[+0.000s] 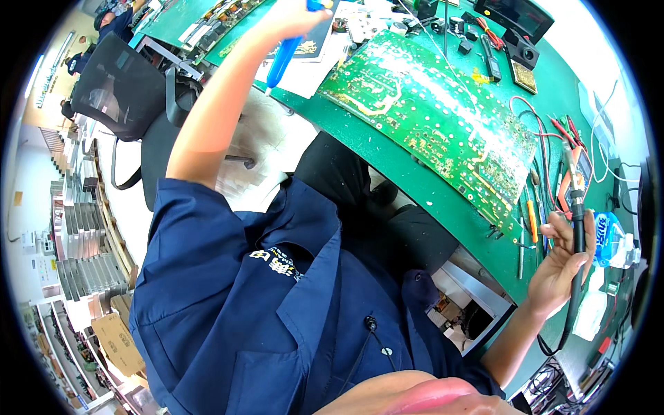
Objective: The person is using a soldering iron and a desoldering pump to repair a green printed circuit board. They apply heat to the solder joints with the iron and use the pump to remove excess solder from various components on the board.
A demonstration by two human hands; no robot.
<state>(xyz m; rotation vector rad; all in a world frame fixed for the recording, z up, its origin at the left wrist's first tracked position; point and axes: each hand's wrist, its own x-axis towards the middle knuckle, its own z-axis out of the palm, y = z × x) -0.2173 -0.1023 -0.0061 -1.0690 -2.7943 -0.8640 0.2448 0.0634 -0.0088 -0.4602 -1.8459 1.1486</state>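
Work on the green circuit board (pixel 394 90) looks, as I judge it, under way but unfinished: in the head view both hands hold tools, and neither tool touches it. The board lies on the green bench (pixel 443 207), between the two hands, joint-dotted face up. The left hand (pixel 294 19) is closed around a blue tube-shaped tool (pixel 282 62), apart from the board, though the upper edge cuts off part of the grip. The right hand (pixel 557 266) pinches a black corded handle (pixel 578 236) between thumb and fingers, beyond the board's right end. Glare whitens much of the surface, so I cannot tell which joints are done or left.
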